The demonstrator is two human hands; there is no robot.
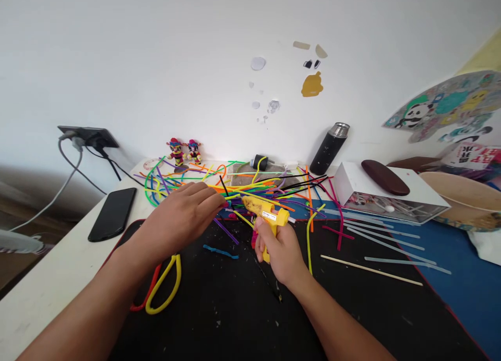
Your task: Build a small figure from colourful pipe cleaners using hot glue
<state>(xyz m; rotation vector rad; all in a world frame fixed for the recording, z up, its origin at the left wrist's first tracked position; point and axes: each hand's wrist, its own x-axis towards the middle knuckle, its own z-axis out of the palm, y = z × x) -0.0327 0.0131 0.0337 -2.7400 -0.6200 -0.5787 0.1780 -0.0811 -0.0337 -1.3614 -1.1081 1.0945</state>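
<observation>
My right hand (284, 251) is wrapped round the handle of a yellow hot glue gun (260, 207), whose nozzle points left. A clear glue stick (291, 220) pokes out of its back end. With fingertips pinched just left of the nozzle, my left hand (190, 212) holds a short yellow-green pipe cleaner (234, 196); its far part is hidden by the fingers. Behind both hands spreads a heap of many-coloured pipe cleaners (274, 186). On the black mat (219, 324) lie a blue pipe cleaner piece (220, 252) and a bent yellow loop (164, 293).
A phone (112, 214) lies at left, below a power strip (88, 135). Two small figures (183, 151) and a black flask (330, 148) stand near the wall. To the right are clear glue sticks (391, 241), a wooden stick (371, 270), a white box (360, 176) and a bowl (462, 194).
</observation>
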